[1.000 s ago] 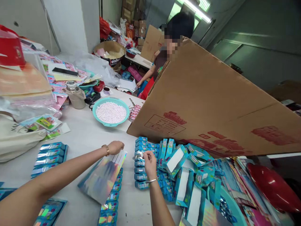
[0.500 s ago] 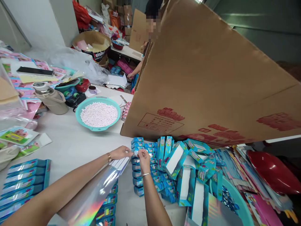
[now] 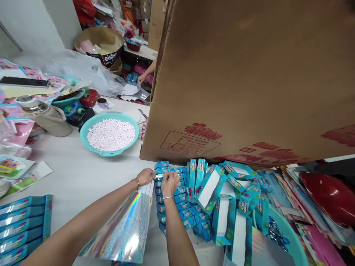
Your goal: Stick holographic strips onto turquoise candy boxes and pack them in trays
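My left hand (image 3: 146,176) is closed on the top edge of a shiny holographic sheet (image 3: 124,221), which hangs down toward me and carries white strips along its upper end. My right hand (image 3: 169,183) pinches one end of a narrow silvery strip (image 3: 158,176) that spans the gap between my two hands. Its fingertips are partly hidden. Both hands hover over rows of small blue boxes (image 3: 161,218). Right of them lie taller blue cartons with white panels (image 3: 209,187), heaped loosely.
A big cardboard box (image 3: 235,81) stands behind the cartons. A turquoise basin of white pellets (image 3: 93,147), a thermos (image 3: 47,118) and blue packs (image 3: 22,221) are on the left. At right are another turquoise basin (image 3: 294,240) and a red bowl (image 3: 330,199). Another person's hand (image 3: 142,78) shows behind.
The holographic sheet has swung to face me more squarely. My right hand has moved slightly, and a silvery strip now shows between my hands. The other person's hand has shifted over some sheets.
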A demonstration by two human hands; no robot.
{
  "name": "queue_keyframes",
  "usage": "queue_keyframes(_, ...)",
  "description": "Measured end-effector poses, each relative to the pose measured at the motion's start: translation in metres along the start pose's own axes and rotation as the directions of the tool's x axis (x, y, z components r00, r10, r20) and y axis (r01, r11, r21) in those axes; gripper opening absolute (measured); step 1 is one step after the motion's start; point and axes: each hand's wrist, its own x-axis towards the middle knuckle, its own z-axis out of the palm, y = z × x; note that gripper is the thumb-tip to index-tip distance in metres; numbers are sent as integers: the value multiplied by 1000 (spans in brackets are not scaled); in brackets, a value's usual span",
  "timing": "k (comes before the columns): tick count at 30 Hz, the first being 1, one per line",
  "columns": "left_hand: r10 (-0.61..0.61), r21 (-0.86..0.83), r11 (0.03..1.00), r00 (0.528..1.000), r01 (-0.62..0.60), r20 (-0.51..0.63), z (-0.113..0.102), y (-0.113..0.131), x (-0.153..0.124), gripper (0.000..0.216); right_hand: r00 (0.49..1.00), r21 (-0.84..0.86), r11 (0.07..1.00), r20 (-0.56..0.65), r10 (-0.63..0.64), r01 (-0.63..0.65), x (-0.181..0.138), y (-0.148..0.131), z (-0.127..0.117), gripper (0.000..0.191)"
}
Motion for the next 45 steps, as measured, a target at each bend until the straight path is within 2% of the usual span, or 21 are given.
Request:
queue_keyframes(8,-35,9,999,998,34,59,11,-4,8,21,996,-88,992,-13,-88,87,0,12,12,20)
queue_keyframes(12,-59,37,998,996,57,61,16,-4,12,22,996,-25,996,-28,-86,86,1,16,13,15)
queue_keyframes(18,-144,108,985,988,138,49,27,-3,12,18,997,33,997,-28,-72,73,-1,13,11,17)
queue_keyframes(21,-168,131,978,985,163,31,28,0,3,21,1000,142,990,-26,-12,16,4,10,7,20)
queue_keyframes(24,-138,132,982,990,136,3,13,8,-15,30,999,272,962,10,33,-35,13,8,-5,24)
queue_keyframes(27,-57,119,991,997,63,-55,-19,20,-41,39,998,384,922,60,19,-41,5,7,-29,32)
queue_keyframes(29,13,115,993,992,2,-126,-44,32,-63,46,980,534,841,199,-28,-84,-19,4,-51,39)
queue_keyframes(31,85,142,988,968,-52,-238,-65,47,-86,49,903,657,732,406,-140,-182,-54,-4,-77,41)
queue_keyframes(32,115,164,984,948,-68,-297,-73,56,-97,49,854,679,700,481,-199,-219,-73,-9,-91,41)
queue_keyframes(33,136,187,980,927,-73,-350,-79,65,-108,48,825,683,696,512,-239,-222,-92,-15,-104,40)
queue_keyframes(34,148,207,976,907,-69,-394,-82,74,-119,47,827,678,711,498,-261,-184,-110,-22,-117,40)
queue_keyframes(35,150,221,974,890,-58,-430,-83,83,-128,45,856,667,737,440,-272,-109,-125,-29,-130,39)
queue_keyframes(37,157,237,971,856,-41,-493,-80,100,-146,43,920,604,792,255,-297,88,-149,-43,-152,39)
queue_keyframes(40,178,246,969,792,-36,-584,-70,122,-167,41,938,489,819,2,-346,300,-169,-59,-179,35)
queue_keyframes(42,195,241,969,755,-50,-626,-61,135,-181,41,948,505,809,-59,-314,300,-178,-65,-191,26)
queue_keyframes(45,231,224,969,732,-110,-641,-51,150,-202,41,977,615,769,-16,-211,176,-190,-68,-203,12)
